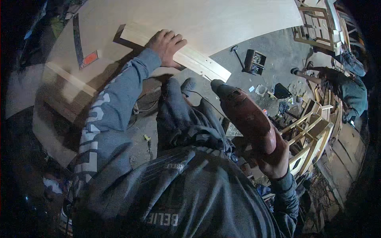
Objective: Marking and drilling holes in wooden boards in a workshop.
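My left hand grips a pale wooden plank by its middle, the thumb on the near side and the fingers over the top. The plank lies slantwise at the edge of a large plywood sheet, its right end jutting past that edge. A few small dark holes or marks show near this end. In my right hand is a worn red power drill, its dark chuck pointing at the plank. The thin bit reaches the near side of the plank's right end; whether it has entered the wood I cannot tell.
A square with a dark blade and orange handle lies on the sheet at left. On the floor are a hammer, an open toolbox and scattered scraps. Wooden frames stand at right. Beyond them a person bends down.
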Demonstrator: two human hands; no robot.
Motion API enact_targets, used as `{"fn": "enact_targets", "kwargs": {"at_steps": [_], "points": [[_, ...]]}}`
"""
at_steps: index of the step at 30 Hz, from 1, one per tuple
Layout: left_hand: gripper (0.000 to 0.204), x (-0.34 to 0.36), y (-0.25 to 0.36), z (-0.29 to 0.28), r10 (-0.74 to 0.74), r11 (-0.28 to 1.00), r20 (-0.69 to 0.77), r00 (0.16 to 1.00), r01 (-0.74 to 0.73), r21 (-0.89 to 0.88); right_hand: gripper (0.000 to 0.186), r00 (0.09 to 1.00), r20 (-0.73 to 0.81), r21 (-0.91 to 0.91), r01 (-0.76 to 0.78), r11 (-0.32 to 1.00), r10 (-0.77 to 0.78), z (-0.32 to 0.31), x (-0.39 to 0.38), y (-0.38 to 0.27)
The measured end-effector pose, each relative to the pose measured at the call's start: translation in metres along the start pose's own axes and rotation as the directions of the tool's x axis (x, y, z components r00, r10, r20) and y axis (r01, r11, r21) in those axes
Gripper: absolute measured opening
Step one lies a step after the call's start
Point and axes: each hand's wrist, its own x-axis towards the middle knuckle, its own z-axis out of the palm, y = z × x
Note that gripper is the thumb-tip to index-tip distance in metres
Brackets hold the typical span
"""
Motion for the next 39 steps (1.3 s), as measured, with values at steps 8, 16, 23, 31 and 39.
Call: {"fn": "enact_targets", "kwargs": {"at_steps": [8,16,23,31,39], "points": [[0.099,0.001,0.003,-0.005,-0.016,1.000,0.085,0.996,0.014,0.024,0.077,0.999,-0.035,-0.048,0.011,0.999,-0.013,0.000,0.003,0.008],[0.097,0.000,-0.002,0.000,0.016,0.999,0.053,0.998,-0.018,0.031,0.081,0.999,0.018,-0.270,0.043,0.962,-0.040,0.005,0.008,0.010],[0.090,-0.001,-0.002,0.005,0.013,0.999,-0.057,0.998,-0.015,-0.035,0.093,0.987,0.154,-0.387,0.109,0.916,-0.053,-0.003,0.032,-0.020],[0.088,-0.001,-0.002,0.007,-0.006,0.997,-0.039,0.999,0.003,-0.075,0.080,0.964,0.263,-0.453,0.166,0.876,-0.046,-0.013,0.067,-0.047],[0.085,-0.003,-0.002,0.014,0.003,0.997,-0.011,1.000,-0.004,-0.077,0.080,0.938,0.345,-0.442,0.200,0.874,-0.040,-0.015,0.091,-0.044]]}}
